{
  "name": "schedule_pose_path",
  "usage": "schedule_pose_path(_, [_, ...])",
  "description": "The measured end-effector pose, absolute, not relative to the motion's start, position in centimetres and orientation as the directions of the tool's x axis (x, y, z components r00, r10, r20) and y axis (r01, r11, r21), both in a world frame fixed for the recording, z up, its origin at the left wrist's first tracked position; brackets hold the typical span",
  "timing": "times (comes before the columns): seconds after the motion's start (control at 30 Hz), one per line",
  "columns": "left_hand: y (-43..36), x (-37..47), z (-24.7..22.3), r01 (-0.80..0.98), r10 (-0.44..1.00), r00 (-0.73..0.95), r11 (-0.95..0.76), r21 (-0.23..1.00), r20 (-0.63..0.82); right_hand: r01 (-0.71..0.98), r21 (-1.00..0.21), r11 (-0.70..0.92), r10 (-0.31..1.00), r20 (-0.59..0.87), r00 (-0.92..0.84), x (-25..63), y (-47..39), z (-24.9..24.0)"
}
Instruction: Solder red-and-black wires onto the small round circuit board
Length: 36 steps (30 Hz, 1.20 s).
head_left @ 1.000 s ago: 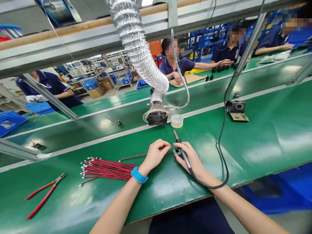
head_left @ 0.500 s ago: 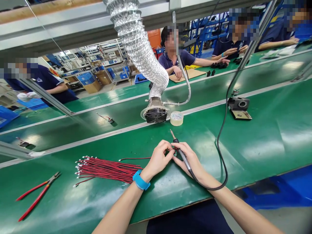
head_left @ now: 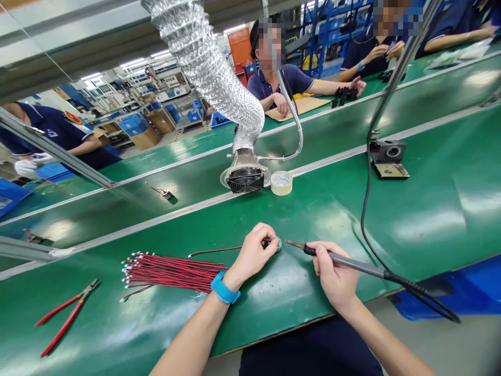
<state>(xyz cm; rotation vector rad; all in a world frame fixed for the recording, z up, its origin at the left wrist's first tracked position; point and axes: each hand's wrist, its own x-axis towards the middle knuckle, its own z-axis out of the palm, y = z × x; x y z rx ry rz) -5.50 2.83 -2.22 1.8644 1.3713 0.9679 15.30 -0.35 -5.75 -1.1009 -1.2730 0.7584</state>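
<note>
My left hand (head_left: 256,250), with a blue band on the wrist, pinches a small round green circuit board (head_left: 279,244) and a red wire (head_left: 217,250) that runs out to the left. My right hand (head_left: 336,271) is wrapped round a soldering iron (head_left: 358,263), whose tip points left, a short gap from the board. A bundle of red and black wires (head_left: 172,272) with white connectors lies left of my left hand. Part of the board is hidden by my fingers.
Red-handled pliers (head_left: 70,316) lie at the left. A fume fan (head_left: 246,179) on a silver duct hangs ahead, beside a tape roll (head_left: 281,183). An iron stand (head_left: 389,159) is at the right. The iron's cable loops at right. Several people sit or stand across the bench.
My right hand has moved right, away from the board and my left hand. The iron has swung from pointing up and away to pointing left at the board. The camera view has shifted slightly.
</note>
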Motion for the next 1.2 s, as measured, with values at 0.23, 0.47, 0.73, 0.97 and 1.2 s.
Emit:
schedule_pose_path(0.23, [2.9, -5.4, -2.3, 0.528, 0.961, 0.198, -0.272, 0.804, 0.194, 0.096, -0.943, 0.318, 0.940, 0.327, 0.098, 15.1, -0.2, -5.5])
schedule_pose_path(0.47, [2.9, -5.4, -2.4, 0.536, 0.957, 0.200, -0.287, 0.794, 0.210, 0.099, -0.939, 0.329, 0.940, 0.335, 0.054, 14.9, -0.1, -5.2])
schedule_pose_path(0.73, [2.9, -5.3, -2.4, 0.542, 0.959, 0.193, -0.281, 0.792, 0.208, 0.019, -0.934, 0.356, 0.925, 0.356, 0.133, 14.9, -0.2, -4.4])
schedule_pose_path(0.97, [3.0, -5.3, -2.5, 0.537, 0.955, 0.197, -0.293, 0.791, 0.220, 0.073, -0.940, 0.332, 0.940, 0.336, 0.051, 14.9, 0.1, -4.8])
schedule_pose_path(1.2, [2.9, -4.8, -2.4, 0.549, 0.964, 0.153, -0.264, 0.793, 0.215, 0.061, -0.947, 0.317, 0.946, 0.319, 0.046, 14.8, 0.2, -4.8])
